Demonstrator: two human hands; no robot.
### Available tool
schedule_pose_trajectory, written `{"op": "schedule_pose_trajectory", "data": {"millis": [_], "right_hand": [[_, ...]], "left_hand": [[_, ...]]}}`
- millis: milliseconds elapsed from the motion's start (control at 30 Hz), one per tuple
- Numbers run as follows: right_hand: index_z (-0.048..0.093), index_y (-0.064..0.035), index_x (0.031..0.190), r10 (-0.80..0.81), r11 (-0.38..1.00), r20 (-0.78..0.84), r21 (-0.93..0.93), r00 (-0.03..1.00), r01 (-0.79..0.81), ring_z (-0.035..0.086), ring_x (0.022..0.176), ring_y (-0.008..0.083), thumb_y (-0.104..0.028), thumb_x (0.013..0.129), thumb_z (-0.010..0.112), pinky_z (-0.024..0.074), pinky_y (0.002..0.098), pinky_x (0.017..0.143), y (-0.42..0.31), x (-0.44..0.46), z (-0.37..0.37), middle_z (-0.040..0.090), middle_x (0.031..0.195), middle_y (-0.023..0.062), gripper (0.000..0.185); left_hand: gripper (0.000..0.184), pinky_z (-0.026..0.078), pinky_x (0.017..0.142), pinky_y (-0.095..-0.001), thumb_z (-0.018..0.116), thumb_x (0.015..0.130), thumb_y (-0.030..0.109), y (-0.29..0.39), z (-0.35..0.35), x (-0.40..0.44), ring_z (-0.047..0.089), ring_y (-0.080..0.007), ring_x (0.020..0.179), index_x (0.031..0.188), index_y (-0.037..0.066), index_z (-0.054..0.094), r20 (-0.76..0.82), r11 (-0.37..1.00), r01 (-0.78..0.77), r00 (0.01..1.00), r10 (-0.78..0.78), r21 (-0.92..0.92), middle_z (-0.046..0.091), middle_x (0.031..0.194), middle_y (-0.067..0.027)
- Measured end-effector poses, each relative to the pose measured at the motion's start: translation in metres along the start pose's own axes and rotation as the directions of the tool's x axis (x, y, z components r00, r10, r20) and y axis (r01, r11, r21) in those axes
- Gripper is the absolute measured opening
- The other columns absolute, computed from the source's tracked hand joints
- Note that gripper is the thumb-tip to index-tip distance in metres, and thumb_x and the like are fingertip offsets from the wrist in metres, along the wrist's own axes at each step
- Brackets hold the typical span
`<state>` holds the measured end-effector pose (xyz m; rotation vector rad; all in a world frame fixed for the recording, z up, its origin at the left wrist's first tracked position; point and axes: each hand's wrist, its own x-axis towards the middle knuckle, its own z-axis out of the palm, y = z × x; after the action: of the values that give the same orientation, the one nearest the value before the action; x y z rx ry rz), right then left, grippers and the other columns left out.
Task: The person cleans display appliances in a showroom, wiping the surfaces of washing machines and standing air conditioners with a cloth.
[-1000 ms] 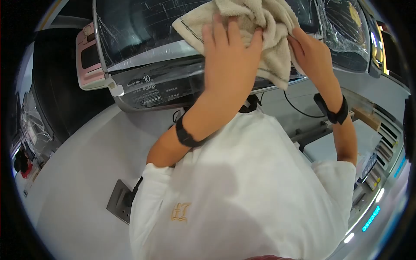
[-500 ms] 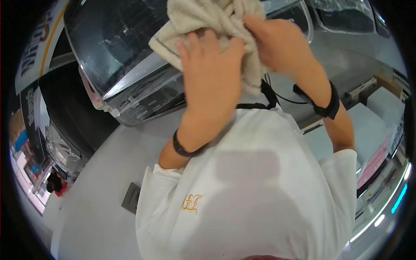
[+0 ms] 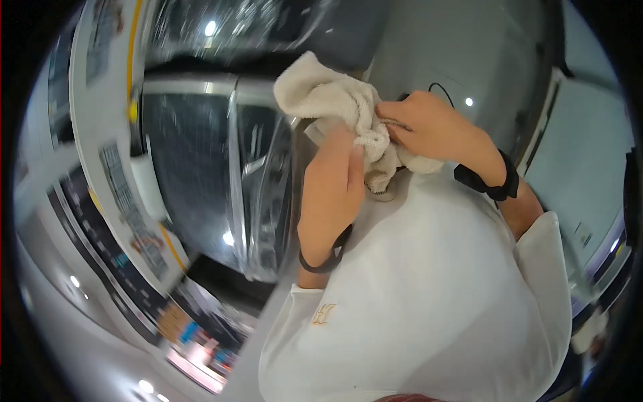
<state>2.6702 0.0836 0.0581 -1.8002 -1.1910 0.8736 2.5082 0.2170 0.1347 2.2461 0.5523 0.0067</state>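
Note:
A beige terry towel [image 3: 335, 100] is bunched up in front of my chest, with one loose end flopping to the left and a dark-stitched edge hanging below. My left hand [image 3: 329, 191] is closed on its lower left side, the fingertips partly buried in the folds. On the other side my right hand [image 3: 439, 134] pinches the towel, thumb and fingers pressed into the cloth. Both wrists wear black bands.
Left of the towel stands a dark, glossy appliance [image 3: 194, 167] wrapped in clear plastic film. Another film-covered dark unit [image 3: 221, 33] is above it. A thin black cable [image 3: 442, 92] shows beyond my right hand. A pale grey panel [image 3: 573, 161] stands at the right.
My view has swung round, bringing different film-wrapped appliances into sight. The towel is now gathered tighter and held nearer my body, and my left fingers have curled into it.

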Motion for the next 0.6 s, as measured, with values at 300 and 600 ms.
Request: {"op": "schedule_pose_trajectory", "data": {"millis": [300, 600], "right_hand": [[0.068, -0.0056, 0.097, 0.442, 0.897, -0.422, 0.182, 0.791, -0.404, 0.065, 0.068, 0.0404, -0.015, 0.089, 0.060, 0.0499, 0.0501, 0.063, 0.062, -0.138, -0.079, 0.067, 0.075, 0.0191, 0.015], [0.070, -0.0049, 0.100, 0.609, 0.766, -0.711, 0.414, 0.350, -0.492, 0.065, 0.072, 0.0423, -0.014, 0.088, 0.059, 0.0512, 0.0516, 0.066, 0.097, -0.210, -0.117, 0.069, 0.078, 0.0191, 0.019]], "left_hand": [[0.031, 0.052, 0.087, -0.0386, 0.048, 0.104, 0.008, 0.105, 0.118, 0.140, 0.067, -0.0415, 0.098, 0.131, -0.001, 0.060, 0.561, 0.898, -0.428, 0.720, 0.409, -0.106, 0.068, 0.113, -0.0238], [0.036, 0.053, 0.092, -0.0384, 0.048, 0.104, 0.009, 0.226, 0.221, 0.222, 0.067, -0.0425, 0.107, 0.137, -0.002, 0.058, 0.836, 0.809, -0.556, 0.340, 0.431, -0.191, 0.067, 0.122, -0.0265]]}}
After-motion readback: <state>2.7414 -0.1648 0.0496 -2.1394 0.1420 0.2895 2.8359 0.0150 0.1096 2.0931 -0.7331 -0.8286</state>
